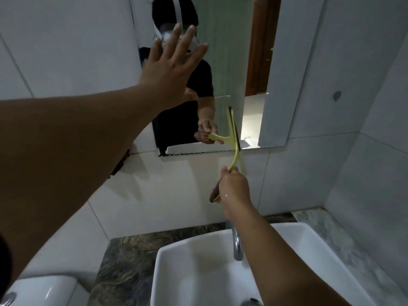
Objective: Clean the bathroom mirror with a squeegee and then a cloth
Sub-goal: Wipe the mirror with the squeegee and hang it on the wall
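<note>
Mirror (pixel 223 51) glass hangs on the far tiled wall above the white sink (pixel 176 261), its lower edge chipped at the left corner. Against its bottom right part lies the yellow squeegee (pixel 234 138) — blade upright, running across the mirror's lower edge, stem angling down and near to the handle. The right hand (pixel 234 191) is closed firmly around that dark-striped handle, just above the chrome tap (pixel 237 244). The left hand (pixel 174 60) is raised at the mirror's upper left, fingers spread wide and empty, palm toward the glass; whether it touches the surface cannot be told. A white toilet tank (pixel 39 290) sits near left, beside the dark marbled counter (pixel 123 261).
</note>
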